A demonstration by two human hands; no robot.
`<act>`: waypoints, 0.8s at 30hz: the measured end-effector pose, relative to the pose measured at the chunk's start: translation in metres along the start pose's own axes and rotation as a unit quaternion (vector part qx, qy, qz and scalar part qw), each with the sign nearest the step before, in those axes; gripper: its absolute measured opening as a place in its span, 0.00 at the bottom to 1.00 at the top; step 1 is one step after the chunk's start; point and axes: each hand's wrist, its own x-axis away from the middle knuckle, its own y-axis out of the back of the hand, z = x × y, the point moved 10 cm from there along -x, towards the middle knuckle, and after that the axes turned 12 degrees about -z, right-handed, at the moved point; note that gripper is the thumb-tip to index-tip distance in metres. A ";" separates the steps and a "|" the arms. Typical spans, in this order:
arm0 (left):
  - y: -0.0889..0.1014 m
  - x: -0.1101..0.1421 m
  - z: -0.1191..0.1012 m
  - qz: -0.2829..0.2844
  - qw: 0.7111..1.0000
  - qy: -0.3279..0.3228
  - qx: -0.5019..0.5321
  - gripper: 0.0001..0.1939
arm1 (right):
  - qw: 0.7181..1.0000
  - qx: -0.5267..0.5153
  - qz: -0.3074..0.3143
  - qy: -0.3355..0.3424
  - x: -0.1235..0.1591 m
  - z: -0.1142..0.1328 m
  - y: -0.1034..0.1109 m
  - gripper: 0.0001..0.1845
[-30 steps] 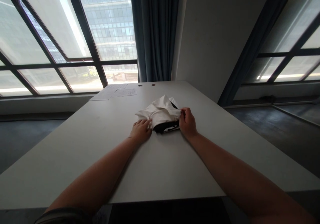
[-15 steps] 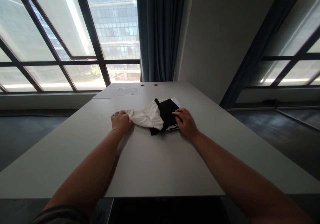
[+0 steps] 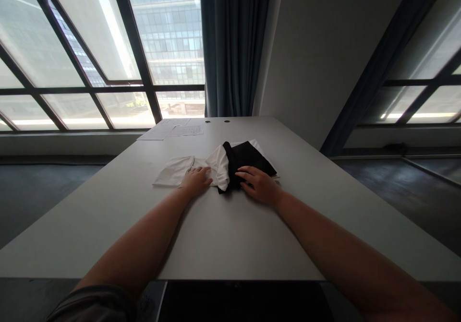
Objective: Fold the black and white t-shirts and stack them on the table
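A white garment (image 3: 175,171) lies on the table, its left end spread flat and its middle bunched up. To its right, a folded black piece of cloth (image 3: 248,154) lies over more white fabric, with a rolled black edge beside the bunched part. My left hand (image 3: 196,180) rests palm down on the white fabric near its middle, fingers stretched out over it. On the near side of the black cloth, my right hand (image 3: 260,184) lies with its fingers apart, touching the cloth. The fabric under both palms is hidden.
The white table (image 3: 230,235) stretches away from me. Printed sheets of paper (image 3: 187,130) lie at its far left, near two dark round holes in the top. Beyond it hang a blue-grey curtain (image 3: 234,48) and large windows.
My left hand has let go of the white garment's left end and moved right to its middle; that end now lies spread out. My right hand has shifted slightly left and nearer over the black cloth.
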 end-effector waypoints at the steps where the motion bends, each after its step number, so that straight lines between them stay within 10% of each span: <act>1: 0.000 0.000 0.000 0.002 1.000 -0.008 0.003 0.31 | 1.000 -0.005 0.005 0.000 0.000 0.002 -0.002 0.22; 14: 0.025 -0.003 -0.001 -0.101 0.986 0.004 0.130 0.16 | 1.000 0.001 0.006 -0.030 0.005 -0.011 -0.012 0.08; 24: 0.005 0.018 -0.035 -0.022 1.000 -0.008 0.020 0.30 | 0.999 -0.011 -0.025 -0.041 0.003 -0.013 -0.005 0.08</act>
